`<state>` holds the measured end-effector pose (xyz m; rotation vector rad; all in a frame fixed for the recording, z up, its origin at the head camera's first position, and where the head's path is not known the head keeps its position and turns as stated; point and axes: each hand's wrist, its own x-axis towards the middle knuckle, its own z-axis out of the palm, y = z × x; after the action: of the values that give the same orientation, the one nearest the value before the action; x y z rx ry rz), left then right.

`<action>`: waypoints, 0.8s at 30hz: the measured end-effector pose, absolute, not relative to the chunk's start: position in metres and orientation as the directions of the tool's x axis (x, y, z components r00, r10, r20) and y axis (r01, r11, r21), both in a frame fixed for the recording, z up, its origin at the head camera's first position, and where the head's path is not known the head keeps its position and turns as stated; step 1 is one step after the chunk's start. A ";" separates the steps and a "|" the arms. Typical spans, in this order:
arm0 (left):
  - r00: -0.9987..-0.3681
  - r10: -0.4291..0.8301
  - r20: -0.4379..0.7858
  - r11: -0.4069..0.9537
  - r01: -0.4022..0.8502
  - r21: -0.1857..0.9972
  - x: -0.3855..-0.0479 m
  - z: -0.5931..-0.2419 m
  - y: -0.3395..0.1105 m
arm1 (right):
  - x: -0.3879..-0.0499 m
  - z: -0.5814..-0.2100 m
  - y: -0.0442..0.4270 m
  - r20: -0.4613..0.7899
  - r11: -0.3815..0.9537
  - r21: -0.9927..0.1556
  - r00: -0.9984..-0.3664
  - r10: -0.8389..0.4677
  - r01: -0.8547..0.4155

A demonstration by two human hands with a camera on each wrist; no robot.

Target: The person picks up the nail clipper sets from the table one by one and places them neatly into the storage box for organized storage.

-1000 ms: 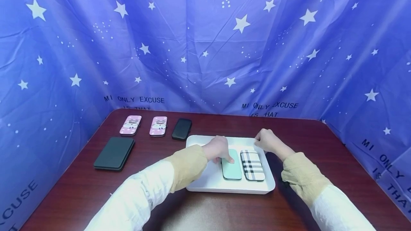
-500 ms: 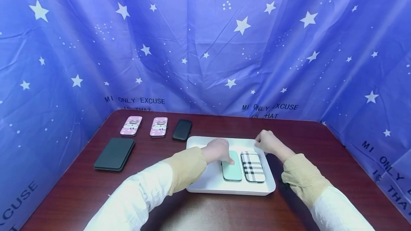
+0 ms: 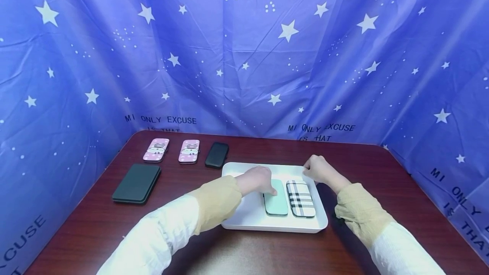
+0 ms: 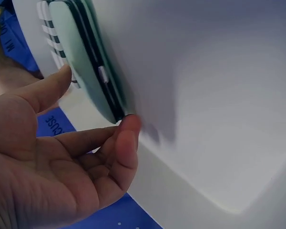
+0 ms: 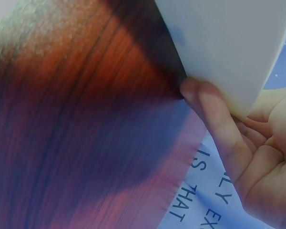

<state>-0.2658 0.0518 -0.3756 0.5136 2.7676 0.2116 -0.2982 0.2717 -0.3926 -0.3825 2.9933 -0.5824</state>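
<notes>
The mint-green case [image 3: 276,198] lies flat in the white tray [image 3: 244,223], just left of a black-and-white plaid case [image 3: 301,198]. At the mint case's far left end is my left hand [image 3: 257,180]. The left wrist view has this hand [image 4: 62,162] with its thumb against the face of the mint case [image 4: 72,52] and bent fingers touching its end. My right hand [image 3: 320,169] holds the tray's far right corner; in the right wrist view this hand [image 5: 248,152] pinches the tray wall [image 5: 224,43] between thumb and fingers.
Left of the tray lie a black case [image 3: 216,155], two pink patterned cases [image 3: 189,152] [image 3: 155,150] and a larger dark green case [image 3: 136,183]. A blue starry curtain [image 3: 244,54] surrounds the back and sides of the brown table [image 3: 359,156].
My left hand and forearm have shifted slightly left, the thumb now covering less of the mint case. My right hand keeps its place on the tray corner, and the cases stay where they were.
</notes>
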 end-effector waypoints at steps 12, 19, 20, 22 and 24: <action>-0.847 0.429 -0.314 0.894 0.348 0.284 -0.259 -0.373 0.037 | -0.299 -0.391 0.270 -0.049 0.898 -0.391 -0.970 -0.240 -0.202; -0.789 0.543 -0.287 0.823 0.434 0.365 -0.256 -0.361 0.020 | -0.298 -0.392 0.271 -0.068 0.898 -0.397 -0.970 -0.232 -0.187; -0.783 0.557 -0.278 0.811 0.441 0.383 -0.256 -0.359 0.017 | -0.298 -0.392 0.271 -0.068 0.899 -0.396 -0.971 -0.231 -0.186; -0.774 0.577 -0.261 0.791 0.450 0.414 -0.255 -0.355 0.012 | -0.299 -0.392 0.271 -0.071 0.899 -0.397 -0.971 -0.228 -0.183; -0.770 0.589 -0.247 0.773 0.447 0.449 -0.255 -0.352 0.007 | -0.299 -0.392 0.271 -0.077 0.899 -0.399 -0.971 -0.228 -0.180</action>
<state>-0.2548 0.0068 -0.3521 0.7893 2.5914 0.5212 -0.2993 0.2708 -0.3922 -0.3172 2.9422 -0.6000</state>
